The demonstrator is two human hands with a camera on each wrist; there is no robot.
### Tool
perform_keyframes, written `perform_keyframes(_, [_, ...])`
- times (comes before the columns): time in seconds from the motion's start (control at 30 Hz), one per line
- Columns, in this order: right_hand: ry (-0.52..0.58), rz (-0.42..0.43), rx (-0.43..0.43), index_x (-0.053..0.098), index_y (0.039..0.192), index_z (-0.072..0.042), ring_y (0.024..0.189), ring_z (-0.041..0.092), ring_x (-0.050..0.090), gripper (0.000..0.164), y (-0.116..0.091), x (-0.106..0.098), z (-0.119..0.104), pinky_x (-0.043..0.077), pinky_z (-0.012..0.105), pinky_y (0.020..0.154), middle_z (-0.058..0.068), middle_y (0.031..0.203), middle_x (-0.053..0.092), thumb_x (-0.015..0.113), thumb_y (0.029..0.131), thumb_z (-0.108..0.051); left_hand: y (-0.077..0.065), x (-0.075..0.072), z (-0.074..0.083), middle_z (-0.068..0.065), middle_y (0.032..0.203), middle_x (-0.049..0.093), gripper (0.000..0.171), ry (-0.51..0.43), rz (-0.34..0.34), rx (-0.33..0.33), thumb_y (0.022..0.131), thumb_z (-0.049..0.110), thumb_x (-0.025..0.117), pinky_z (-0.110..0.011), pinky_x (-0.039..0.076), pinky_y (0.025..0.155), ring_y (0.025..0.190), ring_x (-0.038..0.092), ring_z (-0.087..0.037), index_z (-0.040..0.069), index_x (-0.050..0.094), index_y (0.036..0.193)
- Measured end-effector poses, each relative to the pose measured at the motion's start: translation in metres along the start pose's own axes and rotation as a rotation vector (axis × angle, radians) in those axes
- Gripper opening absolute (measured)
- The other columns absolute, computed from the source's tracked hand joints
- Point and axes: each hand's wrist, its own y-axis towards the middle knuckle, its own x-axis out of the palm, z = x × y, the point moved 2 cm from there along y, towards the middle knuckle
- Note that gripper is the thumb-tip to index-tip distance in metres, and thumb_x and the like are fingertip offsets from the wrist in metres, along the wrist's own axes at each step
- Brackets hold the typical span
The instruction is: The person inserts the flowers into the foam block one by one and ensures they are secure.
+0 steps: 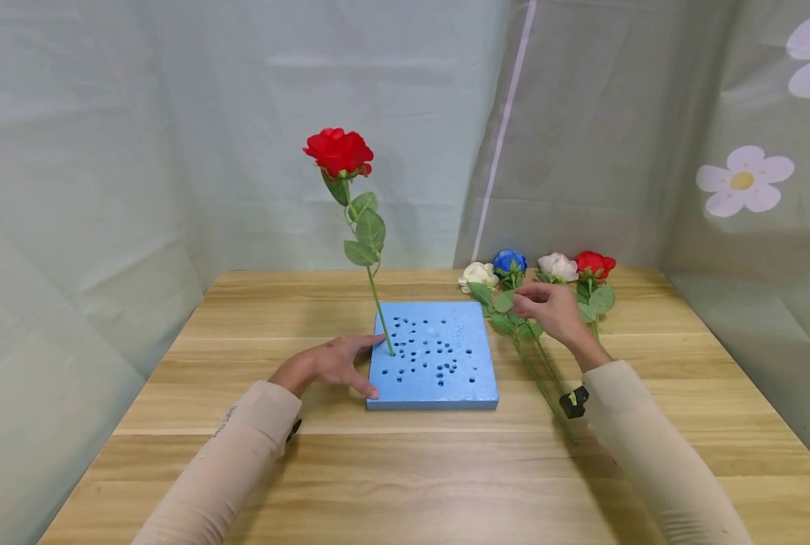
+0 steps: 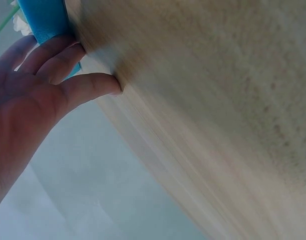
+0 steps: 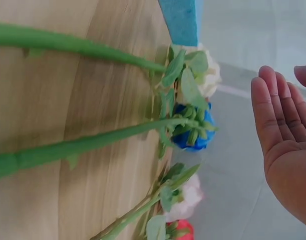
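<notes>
A red rose (image 1: 339,153) on a long green stem stands tilted to the left in a hole of the blue holed block (image 1: 473,322). My left hand (image 1: 333,362) rests against the block's left side, fingers spread, the thumb at its front left corner; in the left wrist view one fingertip (image 2: 115,86) reaches the tabletop. Over the lying flowers hovers my right hand (image 1: 556,312), nearest the blue rose (image 1: 510,262) and the cream rose (image 1: 478,275). In the right wrist view its fingers (image 3: 266,117) are fairly straight, with nothing held between them.
A pale pink rose (image 1: 558,266) and another red rose (image 1: 595,265) lie at the back right of the wooden table (image 1: 323,484). Long green stems (image 1: 544,384) stretch toward the front. Grey curtains (image 1: 378,68) hang close behind and along both sides.
</notes>
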Motion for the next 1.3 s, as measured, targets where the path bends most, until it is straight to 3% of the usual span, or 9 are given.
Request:
perform_keyframes(0.37, [-0.037, 0.03, 0.05, 0.064, 0.123, 0.009, 0.088, 0.027, 0.072, 0.038, -0.004, -0.014, 0.018, 0.058, 0.046, 0.082, 0.023, 0.106, 0.072, 0.063, 0.099, -0.02, -0.001, 0.002, 0.001, -0.017, 0.162, 0.026, 0.11, -0.012, 0.003, 0.027, 0.072, 0.038, 0.091, -0.052, 0.021, 0.119, 0.148, 0.021, -0.036, 0.009, 0.028, 0.158])
perform_keyframes(0.67, [-0.018, 0.013, 0.063, 0.061, 0.123, 0.015, 0.094, 0.039, 0.07, 0.034, -0.012, -0.024, 0.031, 0.058, 0.042, 0.082, 0.029, 0.109, 0.068, 0.061, 0.099, -0.009, 0.0, 0.001, 0.001, -0.017, 0.161, 0.027, 0.109, 0.003, 0.001, 0.009, 0.072, 0.04, 0.09, -0.054, 0.023, 0.118, 0.148, 0.023, -0.037, 0.011, 0.03, 0.158])
perform_keyframes(1.0, [0.011, -0.046, 0.122, 0.058, 0.127, 0.016, 0.091, 0.027, 0.071, 0.038, -0.014, -0.027, 0.043, 0.059, 0.037, 0.082, 0.028, 0.111, 0.068, 0.061, 0.099, -0.011, -0.003, 0.001, -0.002, -0.019, 0.159, 0.03, 0.108, -0.019, 0.013, 0.008, 0.072, 0.037, 0.091, -0.053, 0.024, 0.117, 0.147, 0.026, -0.037, 0.008, 0.031, 0.157])
perform_keyframes(1.3, [0.027, -0.068, 0.157, 0.056, 0.124, 0.019, 0.089, 0.025, 0.071, 0.036, -0.017, -0.026, 0.05, 0.059, 0.032, 0.078, 0.026, 0.106, 0.069, 0.06, 0.098, -0.005, 0.001, 0.002, -0.001, -0.018, 0.16, 0.031, 0.108, -0.025, 0.014, 0.026, 0.071, 0.037, 0.091, -0.052, 0.024, 0.118, 0.147, 0.026, -0.035, 0.009, 0.032, 0.157])
